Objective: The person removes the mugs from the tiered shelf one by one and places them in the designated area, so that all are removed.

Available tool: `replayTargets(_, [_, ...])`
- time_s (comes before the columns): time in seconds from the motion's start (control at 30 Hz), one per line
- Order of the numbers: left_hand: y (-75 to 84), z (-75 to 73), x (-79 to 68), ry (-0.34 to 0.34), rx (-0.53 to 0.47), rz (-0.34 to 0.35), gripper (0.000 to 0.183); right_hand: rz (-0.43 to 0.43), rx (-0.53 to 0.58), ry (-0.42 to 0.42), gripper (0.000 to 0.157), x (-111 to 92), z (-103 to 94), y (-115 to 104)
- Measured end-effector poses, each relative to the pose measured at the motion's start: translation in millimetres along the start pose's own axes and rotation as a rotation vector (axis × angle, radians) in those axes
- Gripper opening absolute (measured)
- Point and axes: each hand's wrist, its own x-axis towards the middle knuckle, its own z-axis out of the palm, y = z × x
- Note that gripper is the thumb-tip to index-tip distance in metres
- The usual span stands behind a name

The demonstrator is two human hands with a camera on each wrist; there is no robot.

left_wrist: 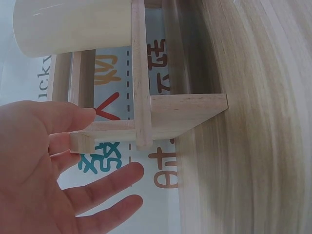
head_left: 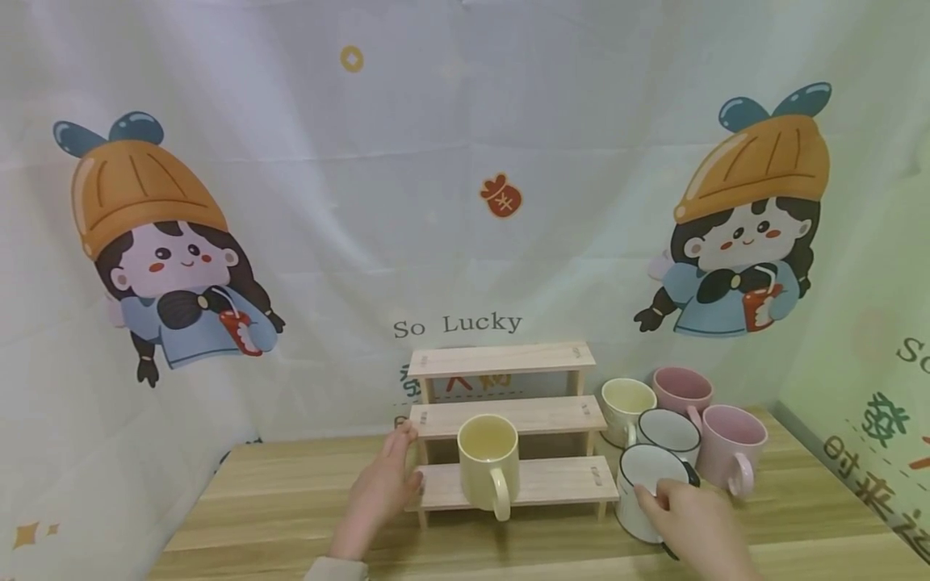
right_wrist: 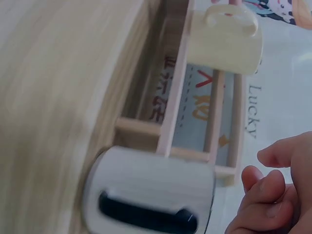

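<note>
A light wooden three-tier stand stands on the table. My left hand is at its left end. There, thumb and forefingers pinch the end of the middle tier, while the other fingers extend loosely. A pale yellow mug sits upright on the lowest tier, its handle towards me. Right of the stand is a white mug with a dark rim and black handle. My right hand hovers over this mug, fingers loosely curled around nothing; the right wrist view shows it apart from the mug.
Behind the white mug cluster a second white mug, a cream mug, a dusty pink mug and a light pink mug. A printed cloth hangs behind the wooden table.
</note>
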Motion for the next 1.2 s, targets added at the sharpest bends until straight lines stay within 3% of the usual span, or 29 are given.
replayTargets(0.27, [-0.6, -0.7, 0.1, -0.005, -0.003, -0.002, 0.063, 0.047, 0.112, -0.088, 0.042, 11.4, 2.6, -30.5])
replayTargets(0.8, [-2.8, -1.4, 1.9, 0.005, -0.021, -0.01, 0.061, -0.064, 0.205, -0.054, 0.044, 19.6, 27.3, -80.9])
replayTargets(1.2, [-2.7, -1.2, 3.2, -0.004, -0.021, -0.027, 0.063, -0.074, 0.305, -0.071, 0.041, 25.2, 36.3, -108.3])
